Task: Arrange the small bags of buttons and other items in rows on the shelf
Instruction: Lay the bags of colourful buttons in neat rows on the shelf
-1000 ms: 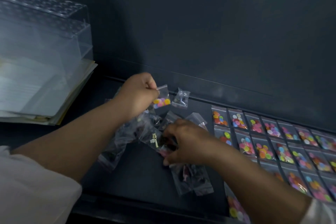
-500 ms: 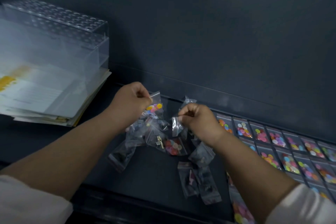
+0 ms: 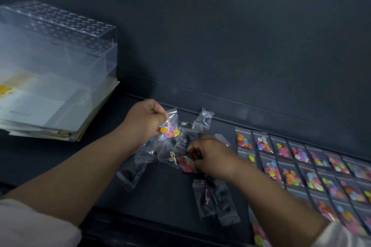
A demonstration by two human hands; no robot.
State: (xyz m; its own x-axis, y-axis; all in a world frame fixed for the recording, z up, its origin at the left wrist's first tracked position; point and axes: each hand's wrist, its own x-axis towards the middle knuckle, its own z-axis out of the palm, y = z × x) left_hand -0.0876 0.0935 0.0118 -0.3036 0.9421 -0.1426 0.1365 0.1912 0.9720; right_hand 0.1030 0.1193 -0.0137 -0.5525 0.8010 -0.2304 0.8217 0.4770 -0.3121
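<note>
The left hand [image 3: 143, 124] holds a small bag of coloured buttons [image 3: 170, 127] in a tight pinch grip, above the loose pile of bags [image 3: 138, 168] on the dark shelf [image 3: 160, 196]. The right hand [image 3: 212, 158] curls into that pile, but it is blurred and I cannot tell its grip. Neat rows of button bags [image 3: 301, 168] lie to the right.

Over on the left stands a clear plastic box [image 3: 60, 46], its top dotted with rows of round holes; it sits on a stack of papers [image 3: 50, 110], the upper sheet smudged yellow at its left edge. Behind everything runs a plain dark wall [image 3: 220, 36].
</note>
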